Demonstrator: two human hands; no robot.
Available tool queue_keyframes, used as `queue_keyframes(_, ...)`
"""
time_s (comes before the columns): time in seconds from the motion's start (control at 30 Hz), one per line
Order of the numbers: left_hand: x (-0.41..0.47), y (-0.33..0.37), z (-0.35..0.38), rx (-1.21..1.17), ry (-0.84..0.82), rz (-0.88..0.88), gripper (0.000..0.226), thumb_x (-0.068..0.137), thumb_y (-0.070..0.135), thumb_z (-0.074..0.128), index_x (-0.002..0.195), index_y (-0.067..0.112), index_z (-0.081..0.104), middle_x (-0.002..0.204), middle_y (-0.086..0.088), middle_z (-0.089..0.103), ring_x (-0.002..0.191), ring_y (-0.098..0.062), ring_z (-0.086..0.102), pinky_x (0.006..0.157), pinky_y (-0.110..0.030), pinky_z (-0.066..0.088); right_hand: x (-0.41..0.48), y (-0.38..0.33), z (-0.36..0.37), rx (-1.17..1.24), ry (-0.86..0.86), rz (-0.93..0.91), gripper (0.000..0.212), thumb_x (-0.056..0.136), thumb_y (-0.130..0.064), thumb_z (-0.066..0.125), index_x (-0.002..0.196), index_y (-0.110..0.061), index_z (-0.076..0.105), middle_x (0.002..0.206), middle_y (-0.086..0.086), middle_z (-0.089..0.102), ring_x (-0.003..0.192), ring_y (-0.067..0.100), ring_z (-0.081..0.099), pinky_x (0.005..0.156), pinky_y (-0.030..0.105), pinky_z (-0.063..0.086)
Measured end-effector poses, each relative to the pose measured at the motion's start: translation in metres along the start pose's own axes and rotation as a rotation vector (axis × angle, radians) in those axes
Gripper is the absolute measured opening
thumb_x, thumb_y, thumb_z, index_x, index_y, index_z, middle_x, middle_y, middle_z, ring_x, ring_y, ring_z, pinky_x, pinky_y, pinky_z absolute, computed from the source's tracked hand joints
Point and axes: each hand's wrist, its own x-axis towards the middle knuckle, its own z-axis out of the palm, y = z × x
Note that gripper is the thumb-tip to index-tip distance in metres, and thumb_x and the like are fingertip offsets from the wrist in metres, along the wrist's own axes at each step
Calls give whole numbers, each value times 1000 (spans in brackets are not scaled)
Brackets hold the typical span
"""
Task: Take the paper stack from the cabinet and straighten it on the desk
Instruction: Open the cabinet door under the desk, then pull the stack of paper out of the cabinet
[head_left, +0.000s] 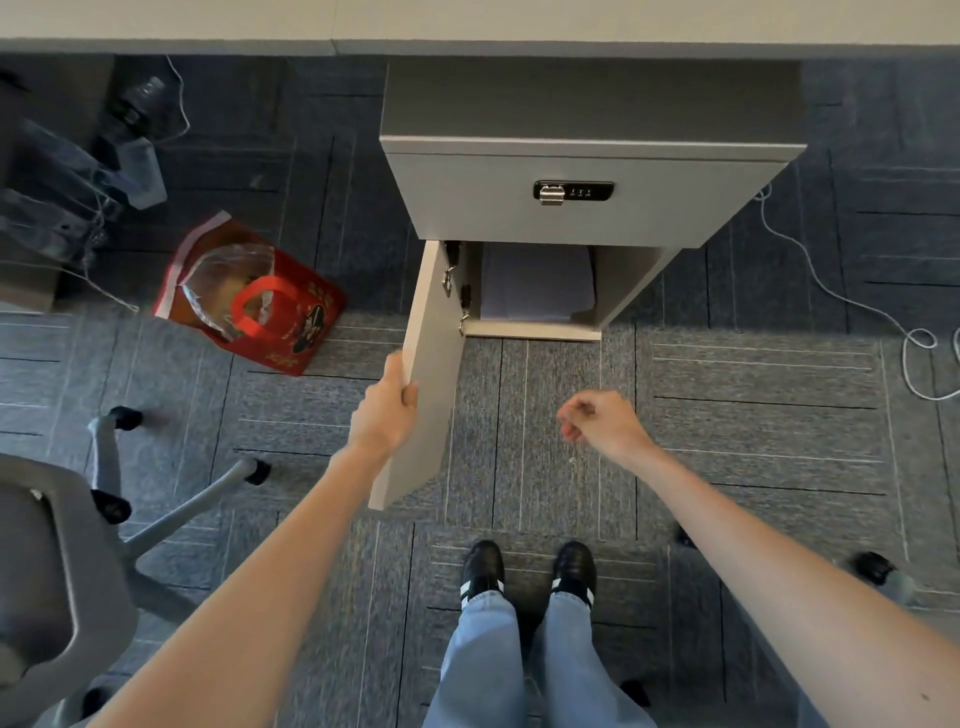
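Note:
A grey cabinet (582, 208) stands under the desk edge (467, 47), with a combination lock on its upper front. Its lower door (431, 364) is swung wide open toward me. Inside the lower compartment lies a white paper stack (537, 283), partly shadowed. My left hand (387, 410) is shut on the free edge of the door. My right hand (602, 423) hovers in front of the cabinet, fingers loosely curled and holding nothing, well short of the paper.
A red bag (254, 296) with plastic inside sits on the carpet left of the cabinet. An office chair (62, 545) is at lower left. White cable (919, 343) trails at right. My feet (530, 571) stand before the cabinet.

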Motion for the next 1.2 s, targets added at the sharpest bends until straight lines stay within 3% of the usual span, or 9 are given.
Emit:
queue_keyframes(0.13, -12, 3, 14, 87, 210, 145, 61, 99, 11, 40, 153, 13, 12, 150, -11, 39, 133, -34, 41, 96, -52, 46, -1, -3, 3, 11, 7, -7, 18, 96, -8, 50, 94, -6, 67, 81, 5, 67, 70, 12, 65, 63, 18, 48)
queue_keyframes(0.23, -15, 2, 25, 318, 362, 407, 68, 90, -1, 50, 151, 7, 21, 160, -10, 24, 146, -26, 26, 118, -44, 27, -1, -1, 1, 25, 15, -21, 20, 96, -5, 48, 91, -6, 67, 79, 6, 67, 71, 15, 66, 66, 24, 52)
queue_keyframes(0.33, -11, 13, 40, 421, 307, 567, 66, 86, -2, 54, 147, 9, 33, 157, -9, 31, 144, -25, 31, 120, -42, 23, 3, 4, -2, 33, 31, -31, 26, 95, 3, 44, 86, -9, 66, 79, 6, 67, 73, 18, 67, 77, 32, 57)
queue_keyframes(0.63, 73, 23, 113, 450, 202, 640, 42, 98, 12, 43, 140, 16, 47, 151, -3, 43, 139, -20, 38, 115, -37, 28, 74, 50, 2, -7, 125, -91, 30, 96, -5, 48, 74, -20, 62, 80, 5, 69, 83, 23, 70, 87, 41, 57)
queue_keyframes(0.73, 111, 17, 140, 421, 204, 639, 38, 100, 16, 41, 136, 16, 51, 145, -2, 49, 134, -21, 43, 110, -36, 32, 115, 68, 9, -70, 192, -156, 20, 94, -10, 52, 78, -17, 61, 74, 4, 67, 79, 27, 69, 76, 38, 58)
queue_keyframes(0.83, 158, 12, 168, 391, 200, 645, 35, 100, 17, 39, 131, 15, 55, 137, -3, 55, 125, -24, 49, 104, -38, 36, 164, 83, 16, -140, 243, -223, 14, 93, -12, 53, 86, -17, 64, 74, 2, 64, 67, 18, 62, 61, 28, 51)
queue_keyframes(0.93, 208, 8, 192, 391, 196, 657, 35, 100, 18, 38, 130, 15, 56, 135, -3, 56, 123, -24, 50, 102, -39, 39, 217, 98, 22, -139, 280, -257, 13, 92, -11, 54, 87, -14, 66, 78, 6, 67, 65, 18, 63, 68, 38, 56)
queue_keyframes(1.03, 258, 8, 211, 381, 221, 655, 35, 99, 21, 38, 128, 15, 57, 134, -5, 58, 122, -26, 52, 100, -39, 42, 269, 112, 24, -160, 301, -274, 14, 91, -8, 53, 87, -14, 65, 89, 9, 70, 80, 26, 68, 76, 46, 58)
queue_keyframes(1.2, 332, 14, 248, 309, 249, 590, 37, 98, 26, 39, 130, 18, 56, 132, -12, 59, 121, -32, 56, 100, -42, 46, 347, 128, 16, -237, 403, -283, 21, 90, -8, 49, 102, -9, 66, 104, 13, 68, 99, 33, 64, 87, 41, 53)
